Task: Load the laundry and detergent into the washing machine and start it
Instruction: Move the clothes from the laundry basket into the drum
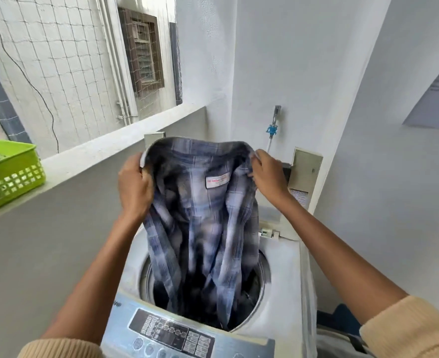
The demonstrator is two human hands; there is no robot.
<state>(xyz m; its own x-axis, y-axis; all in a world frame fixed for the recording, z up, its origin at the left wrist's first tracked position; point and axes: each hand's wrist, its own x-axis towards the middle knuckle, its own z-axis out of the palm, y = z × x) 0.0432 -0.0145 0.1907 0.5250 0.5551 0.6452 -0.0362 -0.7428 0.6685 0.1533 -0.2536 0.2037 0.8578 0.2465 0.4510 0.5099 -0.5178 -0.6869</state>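
Note:
A blue-grey checked shirt [202,223] hangs by its collar over the open top-loading washing machine [283,257]. Its lower half reaches down into the drum, where dark laundry [249,282] lies. My left hand [134,186] grips the left side of the collar. My right hand [268,174] grips the right side. A white label shows inside the neck. The machine's raised lid [305,174] stands behind the shirt. The control panel [174,332] with its buttons is at the near edge. No detergent is in sight.
A green plastic basket [9,174] holding some clothes sits on the white parapet ledge [104,148] at the left. A tap with a blue hose fitting [272,127] is on the wall behind the machine. Walls close in on the right side.

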